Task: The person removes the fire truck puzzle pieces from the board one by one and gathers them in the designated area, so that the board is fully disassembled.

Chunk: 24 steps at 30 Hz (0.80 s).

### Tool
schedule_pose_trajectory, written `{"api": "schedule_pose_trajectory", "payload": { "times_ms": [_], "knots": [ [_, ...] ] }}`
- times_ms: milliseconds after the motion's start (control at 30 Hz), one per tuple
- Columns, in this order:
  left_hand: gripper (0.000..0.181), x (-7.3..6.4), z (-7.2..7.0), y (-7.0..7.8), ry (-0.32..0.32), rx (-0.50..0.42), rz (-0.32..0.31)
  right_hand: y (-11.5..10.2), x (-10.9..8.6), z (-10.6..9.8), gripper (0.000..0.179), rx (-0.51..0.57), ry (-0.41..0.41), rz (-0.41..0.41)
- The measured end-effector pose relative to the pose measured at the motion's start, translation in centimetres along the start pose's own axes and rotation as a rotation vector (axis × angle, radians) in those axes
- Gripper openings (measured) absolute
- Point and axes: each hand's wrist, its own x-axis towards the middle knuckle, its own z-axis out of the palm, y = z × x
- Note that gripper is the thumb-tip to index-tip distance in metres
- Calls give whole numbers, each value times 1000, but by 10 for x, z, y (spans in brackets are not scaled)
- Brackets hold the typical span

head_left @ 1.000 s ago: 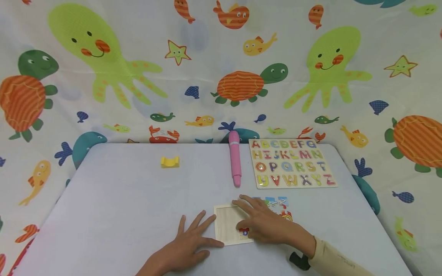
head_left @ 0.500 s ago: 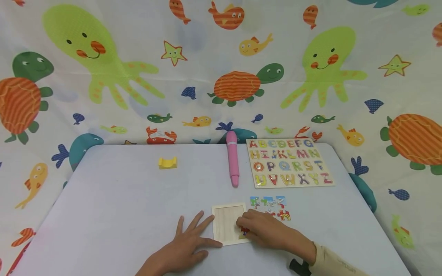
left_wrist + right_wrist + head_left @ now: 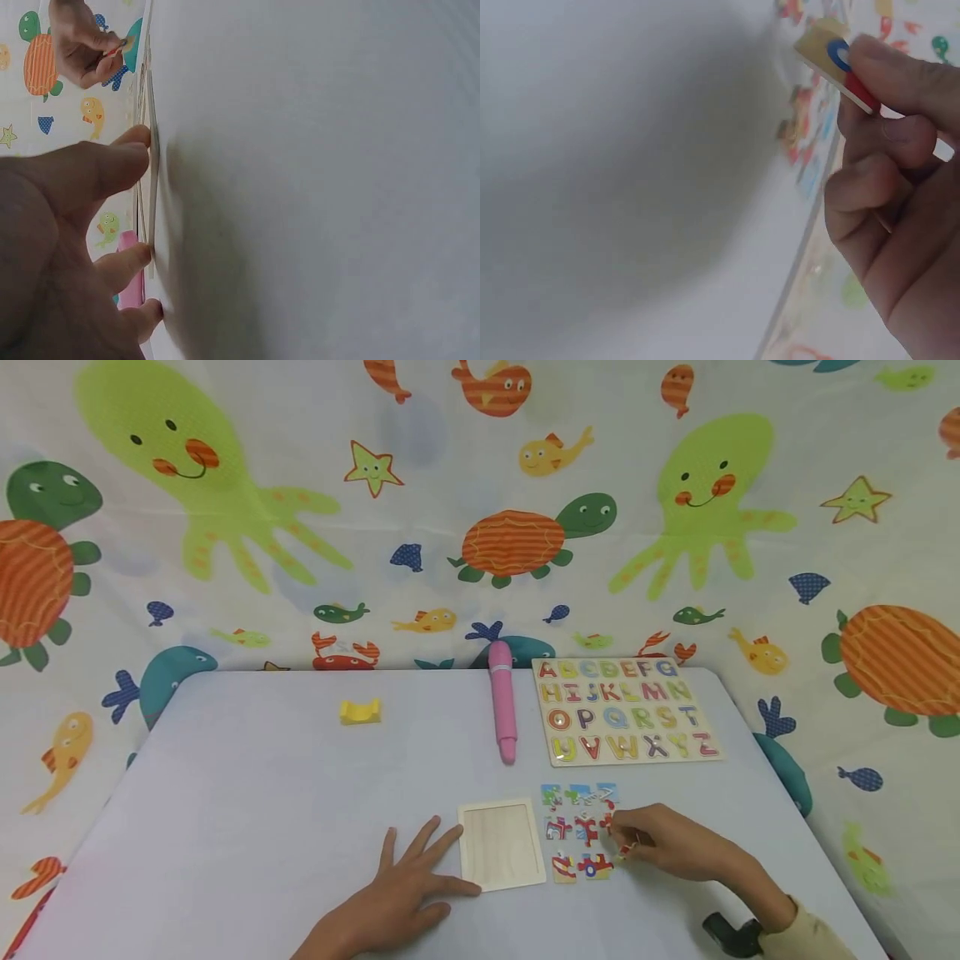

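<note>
My left hand (image 3: 393, 897) lies with fingers spread on the white table. Its fingertips touch the left edge of a shallow square wooden puzzle tray (image 3: 501, 845), whose inside is bare wood. My right hand (image 3: 678, 843) pinches a jigsaw piece (image 3: 821, 46) between thumb and fingers. That piece, seen close in the right wrist view, is yellow and red with a blue ring, and is held tilted above the table. Several picture jigsaw pieces (image 3: 587, 832) lie in rows right of the tray, left of my right hand; the hand partly covers the right end of the rows.
Behind the pieces lies a wooden alphabet board (image 3: 626, 712) with coloured letters. A pink pen-shaped toy (image 3: 503, 703) lies left of it, and a small yellow curved block (image 3: 361, 712) farther left. A cloth (image 3: 420, 510) printed with sea animals hangs behind the table.
The jigsaw piece in the tray's lower right corner has been lifted out. My right hand has carried it rightward to the right end of the rows. My left hand stays at the tray.
</note>
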Motion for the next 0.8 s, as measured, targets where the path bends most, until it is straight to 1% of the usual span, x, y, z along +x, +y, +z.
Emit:
{"api": "schedule_pose_trajectory", "payload": {
  "times_ms": [100, 200, 267, 467, 567, 800],
  "knots": [
    [41, 0, 0, 0, 4, -1, 5, 7, -8, 1, 19, 27, -55, 18],
    [41, -1, 0, -1, 12, 4, 10, 10, -10, 6, 18, 29, -69, 21],
    [41, -1, 0, -1, 16, 4, 13, 11, -9, 9, 19, -8, -51, 28],
    [40, -1, 1, -1, 12, 5, 5, 8, -8, 14, 22, -177, 38, 65],
    [40, -1, 1, -1, 5, 5, -4, 6, -7, 16, 23, -213, 56, 64],
    [41, 0, 2, 0, -8, 17, -18, 2, -6, 18, 20, -259, 60, 60]
  ]
}}
